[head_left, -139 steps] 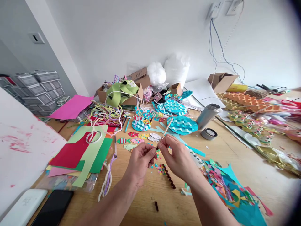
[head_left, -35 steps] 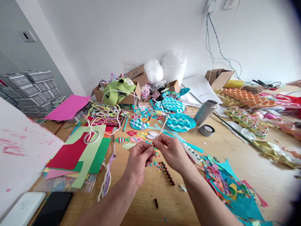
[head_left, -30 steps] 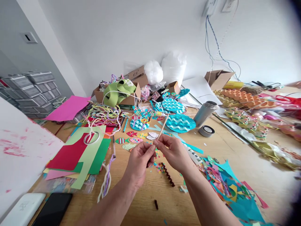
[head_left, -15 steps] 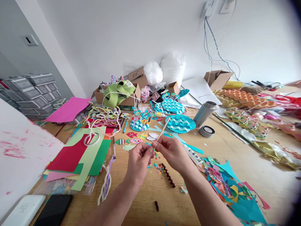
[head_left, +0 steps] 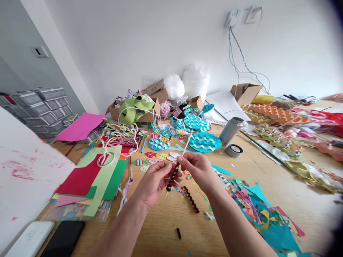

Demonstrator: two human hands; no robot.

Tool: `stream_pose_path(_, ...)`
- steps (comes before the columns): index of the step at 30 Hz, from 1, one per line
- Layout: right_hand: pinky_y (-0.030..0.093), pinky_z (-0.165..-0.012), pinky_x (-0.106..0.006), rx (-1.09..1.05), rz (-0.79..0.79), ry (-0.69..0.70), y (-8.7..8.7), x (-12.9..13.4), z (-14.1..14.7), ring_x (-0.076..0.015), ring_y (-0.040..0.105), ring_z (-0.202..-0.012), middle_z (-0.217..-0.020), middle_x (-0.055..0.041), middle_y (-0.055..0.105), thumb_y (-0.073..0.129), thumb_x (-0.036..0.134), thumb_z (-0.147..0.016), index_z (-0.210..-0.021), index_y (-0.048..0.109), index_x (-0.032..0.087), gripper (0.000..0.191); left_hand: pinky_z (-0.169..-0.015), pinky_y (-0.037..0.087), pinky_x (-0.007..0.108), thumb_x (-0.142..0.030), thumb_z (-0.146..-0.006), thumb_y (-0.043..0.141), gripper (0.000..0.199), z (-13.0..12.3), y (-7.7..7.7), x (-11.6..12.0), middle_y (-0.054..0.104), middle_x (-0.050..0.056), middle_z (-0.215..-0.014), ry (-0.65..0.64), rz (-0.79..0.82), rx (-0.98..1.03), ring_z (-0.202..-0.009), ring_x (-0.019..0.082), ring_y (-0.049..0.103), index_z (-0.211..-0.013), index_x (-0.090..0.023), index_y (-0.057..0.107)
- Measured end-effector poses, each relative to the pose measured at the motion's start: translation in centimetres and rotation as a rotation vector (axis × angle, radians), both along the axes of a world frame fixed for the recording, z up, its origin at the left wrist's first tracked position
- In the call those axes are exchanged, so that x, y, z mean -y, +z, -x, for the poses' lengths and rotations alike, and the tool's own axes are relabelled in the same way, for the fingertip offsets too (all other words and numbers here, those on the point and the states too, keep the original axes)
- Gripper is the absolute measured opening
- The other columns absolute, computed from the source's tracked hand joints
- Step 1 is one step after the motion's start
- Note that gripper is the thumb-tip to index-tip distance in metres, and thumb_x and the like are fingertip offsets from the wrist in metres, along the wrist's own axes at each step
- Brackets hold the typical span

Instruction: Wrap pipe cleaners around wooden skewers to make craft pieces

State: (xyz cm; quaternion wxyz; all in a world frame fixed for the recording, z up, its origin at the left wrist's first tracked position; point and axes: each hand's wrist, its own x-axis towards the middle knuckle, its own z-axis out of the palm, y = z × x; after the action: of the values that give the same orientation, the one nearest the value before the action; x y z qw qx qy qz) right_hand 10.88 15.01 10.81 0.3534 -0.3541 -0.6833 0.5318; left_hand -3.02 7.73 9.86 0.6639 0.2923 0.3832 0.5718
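Observation:
A thin wooden stick point(head_left: 187, 143) slants up between my hands, its lower part wrapped in a dark brown fuzzy strip point(head_left: 173, 178). My right hand point(head_left: 194, 167) pinches the stick at the top of the wrapping. Fingers of my left hand point(head_left: 158, 178) curl round the wrapped part from the left, with the thumb near its top. On the table below and to the right lies a twisted brown fuzzy strip point(head_left: 192, 200). A short brown piece point(head_left: 178, 233) lies nearer the front edge.
Paper fish point(head_left: 140, 162) and blue wavy discs point(head_left: 205, 142) lie beyond my hands. Coloured paper point(head_left: 77, 178) is stacked left, above a black phone point(head_left: 63, 239). Paper scraps point(head_left: 278, 232) spread right. A metal flask point(head_left: 232, 132) stands behind them.
My left hand has turned and opened somewhat, bringing the brown wrapping on the stick into view. My right hand still pinches the stick. The camera view has shifted slightly.

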Motion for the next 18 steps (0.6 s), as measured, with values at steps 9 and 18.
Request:
stream_pose_path(9,0.036,-0.052,-0.024,-0.096,0.023,-0.014,0.9,0.3,-0.3,-0.0113,0.044,-0.053,-0.055,0.0011,0.053,0.059,0.058,-0.076,-0.061,0.057,0.017,0.044,-0.053,0.040,0.023,-0.027,-0.072,0.071,0.023,0.2,-0.1,0.4,0.066,0.005,-0.069,0.003,-0.014,-0.112,-0.054,0.010,0.056,-0.086,-0.013,0.060)
stream_pose_path(18,0.038,-0.055,-0.025,-0.268,0.047,-0.039,0.6,-0.8,-1.0,-0.0116,0.045,-0.056,-0.059,0.0010,0.053,0.062,0.052,-0.077,-0.071,0.062,0.017,0.036,-0.048,0.038,0.021,-0.033,-0.074,0.069,0.025,-0.2,0.4,0.8,0.065,0.004,-0.068,-0.026,-0.034,-0.230,-0.050,0.009,0.054,-0.087,-0.013,0.062)
